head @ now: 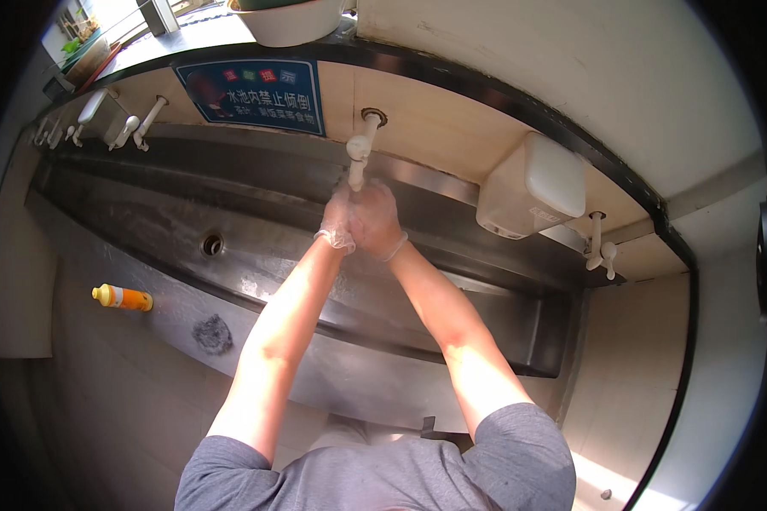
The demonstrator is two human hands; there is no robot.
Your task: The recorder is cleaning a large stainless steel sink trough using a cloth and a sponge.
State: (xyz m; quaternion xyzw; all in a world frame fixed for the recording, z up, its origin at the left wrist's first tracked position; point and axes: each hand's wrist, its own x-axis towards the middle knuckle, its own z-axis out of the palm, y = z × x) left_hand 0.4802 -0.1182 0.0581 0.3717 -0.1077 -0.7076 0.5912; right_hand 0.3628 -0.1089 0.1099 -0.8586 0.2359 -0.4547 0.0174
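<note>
My left hand [336, 217] and my right hand [379, 218] are together over the long stainless steel trough sink [281, 239], right below a white wall tap [358, 150]. Both wear thin, clear plastic gloves with loose cuffs at the wrists. The right hand overlaps the left, and its back faces up. The palms and most fingers are hidden, so whether anything lies between them does not show. Any water from the tap is too blurred to make out.
On the sink's front ledge rest a yellow-orange bottle [128, 298] and a steel wool scourer [212, 335]. A drain hole [212, 244] opens at left. A white soap dispenser [537, 188] and another tap [597, 246] project from the wall at right. A blue sign [255, 96] bears writing.
</note>
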